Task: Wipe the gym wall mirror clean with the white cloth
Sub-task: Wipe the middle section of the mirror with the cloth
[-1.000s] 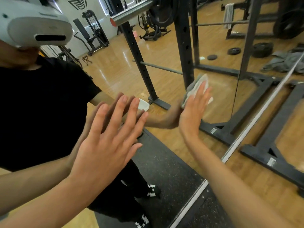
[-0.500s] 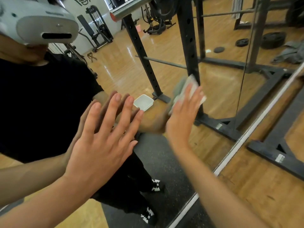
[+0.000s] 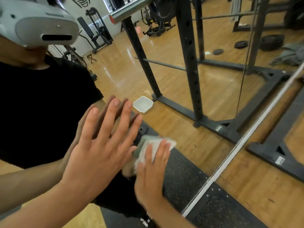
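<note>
The wall mirror (image 3: 172, 83) fills most of the view, and its white bottom strip (image 3: 238, 143) runs diagonally at the right. My left hand (image 3: 98, 150) lies flat against the glass with fingers spread and straight. My right hand (image 3: 151, 171) presses the white cloth (image 3: 156, 143) flat onto the glass just right of the left hand, low on the mirror. Its fingers are straight over the cloth, and the cloth sticks out past the fingertips. Motion blurs the right hand.
The glass reflects a person in a black shirt with a white headset, a black squat rack (image 3: 189, 63), a white square tub (image 3: 142, 104) on the wooden floor, and weight plates. The real rack base (image 3: 278, 155) sits on the floor at the right, by a black speckled mat (image 3: 222, 209).
My right hand has slid the cloth down and to the left across the glass, from beside the rack upright to close beside my left hand. My left hand has stayed in place.
</note>
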A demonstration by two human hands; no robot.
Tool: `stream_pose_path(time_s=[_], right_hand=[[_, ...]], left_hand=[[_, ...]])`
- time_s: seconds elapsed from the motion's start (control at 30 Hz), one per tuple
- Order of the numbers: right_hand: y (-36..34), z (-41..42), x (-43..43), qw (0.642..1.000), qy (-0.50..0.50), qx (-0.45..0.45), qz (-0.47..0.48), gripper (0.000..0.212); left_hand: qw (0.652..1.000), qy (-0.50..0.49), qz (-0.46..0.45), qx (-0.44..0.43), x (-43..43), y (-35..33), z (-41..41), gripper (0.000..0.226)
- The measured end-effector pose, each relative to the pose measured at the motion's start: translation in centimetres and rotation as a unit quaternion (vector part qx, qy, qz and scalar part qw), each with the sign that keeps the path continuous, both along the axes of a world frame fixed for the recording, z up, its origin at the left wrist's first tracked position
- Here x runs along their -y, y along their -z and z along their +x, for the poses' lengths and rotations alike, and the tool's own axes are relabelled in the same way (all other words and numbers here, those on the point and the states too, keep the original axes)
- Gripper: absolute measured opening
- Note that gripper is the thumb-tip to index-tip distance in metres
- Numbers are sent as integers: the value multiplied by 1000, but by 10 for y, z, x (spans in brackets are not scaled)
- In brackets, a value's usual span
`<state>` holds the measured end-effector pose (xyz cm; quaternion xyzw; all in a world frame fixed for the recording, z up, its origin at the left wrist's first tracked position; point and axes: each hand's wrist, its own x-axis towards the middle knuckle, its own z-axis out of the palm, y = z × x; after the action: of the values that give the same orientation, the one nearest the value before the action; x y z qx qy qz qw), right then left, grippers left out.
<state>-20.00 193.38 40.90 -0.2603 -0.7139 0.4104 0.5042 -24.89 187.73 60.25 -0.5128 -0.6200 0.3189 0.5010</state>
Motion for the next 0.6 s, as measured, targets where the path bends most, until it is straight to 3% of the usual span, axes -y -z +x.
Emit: stream_pose_path(time_s=[0.17, 0.23, 0.37, 0.47, 0.53, 0.6], right_hand=[[-79, -12, -189, 970, 122, -108, -183, 58], [-89, -12, -215, 961, 128, -123, -210, 63], [-61, -20, -100, 970, 113, -82, -200, 56], [-25, -6, 30, 987, 22, -39, -153, 57], [-8, -1, 44, 989, -5, -7, -147, 58], [-17, -5, -9, 987, 23, -12, -160, 58]], left_hand=[[1000, -2, -2, -5, -2, 0, -2, 73], [1000, -2, 0, -4, -4, -1, -1, 73], [1000, -14, -2, -22, 0, 3, -1, 74], [1000, -17, -12, 6, -1, -2, -11, 74], [998, -3, 9, 63, -4, -3, -10, 75], [998, -4, 14, 60, -4, -1, -4, 74]])
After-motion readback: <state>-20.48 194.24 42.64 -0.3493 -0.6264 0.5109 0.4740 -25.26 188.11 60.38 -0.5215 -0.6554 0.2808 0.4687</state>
